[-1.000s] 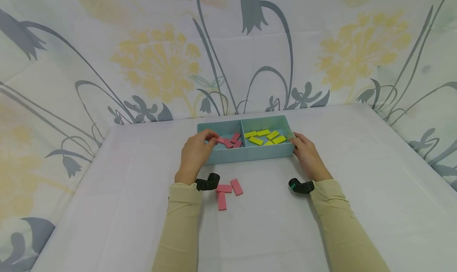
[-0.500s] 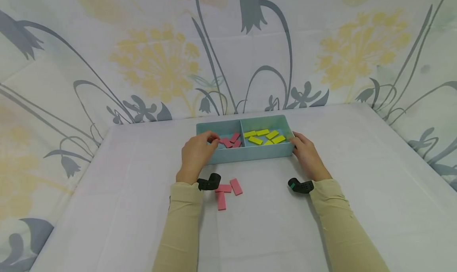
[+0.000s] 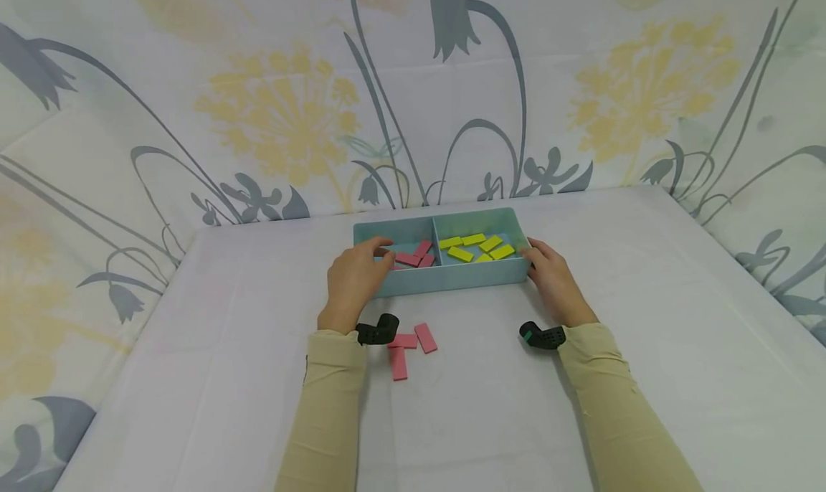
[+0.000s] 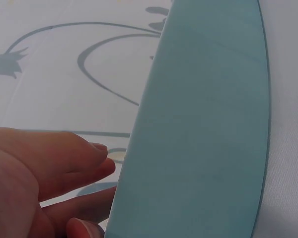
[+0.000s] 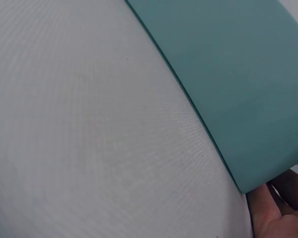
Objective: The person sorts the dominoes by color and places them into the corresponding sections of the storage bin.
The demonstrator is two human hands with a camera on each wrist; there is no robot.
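Note:
A light teal two-compartment box (image 3: pixel 452 278) sits at the back of the table. My left hand (image 3: pixel 353 277) is over its left compartment, fingers loosely bent, with nothing seen between them. Several pink tiles (image 3: pixel 408 259) lie in that compartment, partly hidden by the front wall and the hand. In the left wrist view the thumb and fingers are beside the box's outer wall (image 4: pixel 203 119). My right hand (image 3: pixel 556 280) holds the right end of the box, thumb near the rim. The right wrist view shows its fingers (image 5: pixel 264 208) at the box's lower corner.
Several yellow tiles (image 3: pixel 490 243) lie in the right compartment. In front of the box, three pink tiles (image 3: pixel 426 338) lie on the white tablecloth (image 3: pixel 477 406), near the left wrist. A flower-patterned cloth (image 3: pixel 413 105) rises behind the table.
My left hand has let go of a pink tile, which now lies in the left compartment. The thumb and fingers have parted slightly. My right hand stays at the box's right end.

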